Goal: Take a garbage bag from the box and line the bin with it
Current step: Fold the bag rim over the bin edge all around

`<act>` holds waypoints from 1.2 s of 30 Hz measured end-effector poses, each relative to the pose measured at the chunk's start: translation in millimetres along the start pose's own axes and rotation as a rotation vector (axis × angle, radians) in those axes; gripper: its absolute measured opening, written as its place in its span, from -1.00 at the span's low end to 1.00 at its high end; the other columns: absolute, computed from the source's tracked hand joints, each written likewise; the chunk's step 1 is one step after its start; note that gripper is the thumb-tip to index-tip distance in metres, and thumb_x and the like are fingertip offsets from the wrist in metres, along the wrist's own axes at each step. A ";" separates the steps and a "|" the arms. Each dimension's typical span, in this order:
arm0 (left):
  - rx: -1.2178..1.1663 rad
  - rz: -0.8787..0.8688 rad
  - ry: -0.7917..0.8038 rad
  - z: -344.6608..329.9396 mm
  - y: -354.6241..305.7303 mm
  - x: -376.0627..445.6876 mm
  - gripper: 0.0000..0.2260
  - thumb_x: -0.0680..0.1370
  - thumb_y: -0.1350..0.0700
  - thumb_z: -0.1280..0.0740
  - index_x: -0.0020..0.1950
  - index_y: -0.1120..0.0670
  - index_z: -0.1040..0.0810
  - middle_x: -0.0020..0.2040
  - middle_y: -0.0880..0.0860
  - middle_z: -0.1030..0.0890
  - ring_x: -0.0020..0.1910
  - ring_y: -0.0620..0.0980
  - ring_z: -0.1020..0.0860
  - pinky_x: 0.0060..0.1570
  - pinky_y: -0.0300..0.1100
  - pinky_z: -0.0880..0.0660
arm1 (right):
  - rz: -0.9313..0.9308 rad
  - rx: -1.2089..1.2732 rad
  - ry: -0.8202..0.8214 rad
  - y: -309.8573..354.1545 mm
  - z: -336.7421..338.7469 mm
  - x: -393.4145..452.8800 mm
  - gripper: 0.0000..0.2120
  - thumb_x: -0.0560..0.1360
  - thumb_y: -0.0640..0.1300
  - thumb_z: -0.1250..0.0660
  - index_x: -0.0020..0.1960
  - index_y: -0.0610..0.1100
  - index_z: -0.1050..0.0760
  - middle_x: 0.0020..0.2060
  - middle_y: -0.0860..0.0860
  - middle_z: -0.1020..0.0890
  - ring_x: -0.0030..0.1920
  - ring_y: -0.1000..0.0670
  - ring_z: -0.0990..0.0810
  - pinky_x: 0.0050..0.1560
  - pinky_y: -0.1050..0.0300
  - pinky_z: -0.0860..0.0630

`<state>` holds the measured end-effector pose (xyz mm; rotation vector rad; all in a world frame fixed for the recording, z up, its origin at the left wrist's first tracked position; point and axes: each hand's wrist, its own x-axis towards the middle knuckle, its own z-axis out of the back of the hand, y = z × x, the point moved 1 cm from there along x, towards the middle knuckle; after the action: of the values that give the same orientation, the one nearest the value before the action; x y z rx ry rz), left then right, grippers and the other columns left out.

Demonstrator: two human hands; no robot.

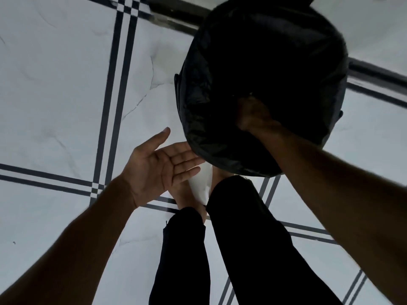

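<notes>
Downward, from the camera on my head, the single view shows a pale tiled floor (55, 95) crossed by dark double lines. A round bin (330, 84) stands just ahead of my feet, its mouth already covered by a black garbage bag (209, 119) whose film drapes over the rim and down the near wall.

My right hand (253, 115) reaches over the near rim into the bag's dark interior. Its fingers look curled against the plastic, but shadow hides them, so I cannot tell whether they pinch the film or only press it. My left hand (160, 170) hangs beside the bin's lower left edge, palm up, fingers spread and loose, holding nothing. The box is not in sight.

Lining seems nearly done. As I judge it, the risk is that pressing the bag deeper drags the draped edge off the rim on the far side, since nothing pins it there.

The bag is thin, glossy and wrinkled, catching faint highlights along its folds. The floor is smooth and hard, with fine hairline veins. My trouser legs (242, 249) are matte black.
</notes>
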<state>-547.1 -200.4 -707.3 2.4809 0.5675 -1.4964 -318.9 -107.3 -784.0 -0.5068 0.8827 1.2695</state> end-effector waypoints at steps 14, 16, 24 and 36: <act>0.026 -0.186 -0.293 -34.2 -7.5 -24.9 -0.57 0.61 -0.20 -0.19 0.12 0.13 -0.61 0.07 0.11 -0.70 0.14 0.10 -0.66 0.32 0.07 -0.48 | 0.130 0.144 0.065 -11.5 29.5 -62.3 -0.66 0.63 -0.06 -0.18 0.36 -0.08 -0.50 0.29 -0.12 -0.58 0.31 -0.15 -0.53 0.29 0.04 -0.44; -0.020 -0.217 -0.342 -42.2 -2.1 -28.1 -0.58 0.62 -0.20 -0.20 0.12 0.12 -0.62 0.05 0.08 -0.70 0.16 0.09 -0.64 0.32 0.04 -0.49 | 0.224 0.383 -0.227 -7.9 41.6 -88.2 -0.74 0.59 -0.15 -0.21 0.21 -0.06 -0.59 0.11 -0.02 -0.68 0.12 -0.04 -0.64 0.17 0.05 -0.54; -0.182 -0.227 -0.408 -83.4 17.2 -34.2 -0.48 0.62 -0.25 -0.18 0.32 0.14 -0.53 0.26 0.13 -0.64 0.20 0.11 -0.63 0.30 0.08 -0.50 | -0.327 1.116 -0.865 -49.5 27.8 -173.2 -0.87 0.50 -0.19 -0.20 0.03 -0.06 -0.43 -0.05 -0.01 -0.53 -0.02 -0.05 -0.54 0.09 -0.08 -0.55; -0.157 -0.252 -0.488 -99.6 17.4 -29.5 -0.41 0.61 -0.33 -0.10 0.15 0.16 -0.58 0.31 0.14 -0.61 0.25 0.10 -0.60 0.37 0.08 -0.46 | -0.504 1.923 -0.186 -77.0 16.9 -170.7 -0.60 0.62 0.22 -0.12 0.20 -0.02 -0.55 0.09 -0.04 -0.69 0.13 -0.05 -0.66 0.01 0.02 -0.61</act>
<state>-471.7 -187.9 -634.9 1.8796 0.8786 -1.9733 -248.3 -216.6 -648.3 0.8760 1.2682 -0.3110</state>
